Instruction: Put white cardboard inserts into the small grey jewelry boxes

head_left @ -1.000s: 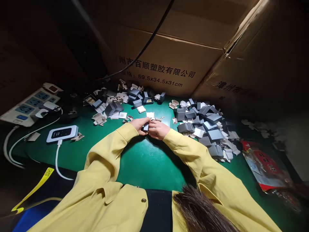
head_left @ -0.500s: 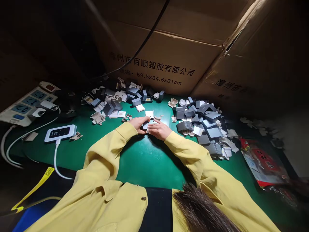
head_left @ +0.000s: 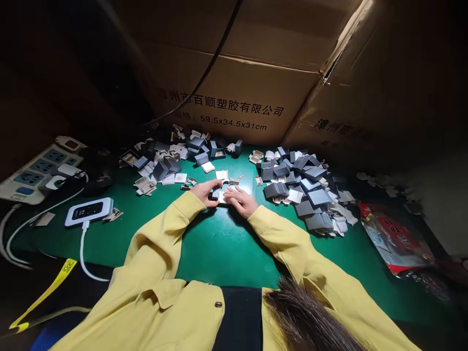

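Note:
My left hand [head_left: 205,191] is closed around a small dark grey box [head_left: 215,193], gripped between thumb and fingers just over the table. Against the box's right side shows a white paper piece [head_left: 222,196]. My right hand [head_left: 242,200] lies to the right, its fingers stretched out and apart, the tips at the white piece. Whether those fingertips press on it is too small to tell. Just beyond both hands lies another white folded piece [head_left: 221,175], with small scraps [head_left: 236,180] beside it.
Heaps of dark grey boxes [head_left: 319,197] and white inserts spread at right, with another pile [head_left: 166,167] at back left. A power strip [head_left: 40,170], a white device [head_left: 89,211] with a cable, and a red snack bag [head_left: 397,239] flank the green table [head_left: 226,248]. Cardboard cartons [head_left: 234,78] stand behind.
My right hand has drawn slightly away from the box, its fingers now more spread. My left hand keeps the box, which shows more of its dark side. The whole view has shifted slightly.

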### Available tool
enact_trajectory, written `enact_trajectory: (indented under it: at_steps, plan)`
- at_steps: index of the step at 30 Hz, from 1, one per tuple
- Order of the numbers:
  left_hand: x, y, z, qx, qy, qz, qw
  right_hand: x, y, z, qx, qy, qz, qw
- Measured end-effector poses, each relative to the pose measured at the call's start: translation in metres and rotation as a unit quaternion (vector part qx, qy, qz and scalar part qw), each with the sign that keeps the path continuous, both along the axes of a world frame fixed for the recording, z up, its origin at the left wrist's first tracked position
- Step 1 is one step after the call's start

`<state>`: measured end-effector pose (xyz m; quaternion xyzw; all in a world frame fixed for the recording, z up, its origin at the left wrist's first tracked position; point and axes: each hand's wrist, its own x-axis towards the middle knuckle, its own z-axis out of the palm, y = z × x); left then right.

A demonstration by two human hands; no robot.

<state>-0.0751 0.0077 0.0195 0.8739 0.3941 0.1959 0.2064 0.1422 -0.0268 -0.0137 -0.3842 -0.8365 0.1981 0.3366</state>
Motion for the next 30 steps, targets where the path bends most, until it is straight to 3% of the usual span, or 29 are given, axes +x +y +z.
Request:
enact_trajectory:
  at_steps: [3,5,10,17,22,26,30]
  plan:
    - [0.003,-0.004,-0.005,0.015,-0.053,0.015,0.998,0.003,0.002,0.003,-0.057,0.131,-0.164,0.976]
    - [0.009,-0.007,-0.01,0.027,-0.098,0.012,0.995,0.003,0.003,0.004,-0.108,0.151,-0.209,0.96]
    - [0.026,-0.012,-0.026,0.071,-0.124,-0.029,0.989,0.002,0.003,0.007,-0.193,0.141,-0.227,0.944]
    - [0.033,-0.011,-0.031,0.168,-0.1,-0.1,0.976,-0.002,0.002,0.009,-0.192,0.18,-0.251,0.931]
    - [0.035,-0.011,-0.036,0.153,-0.069,-0.074,0.983,0.001,0.004,0.004,-0.156,0.134,-0.25,0.946]
    - [0.034,-0.011,-0.033,0.179,-0.088,-0.063,0.978,0.008,0.008,0.0,-0.179,0.16,-0.203,0.949]
    - [0.035,-0.013,-0.027,0.166,-0.076,-0.062,0.981,0.013,0.009,-0.001,-0.199,0.174,-0.199,0.944]
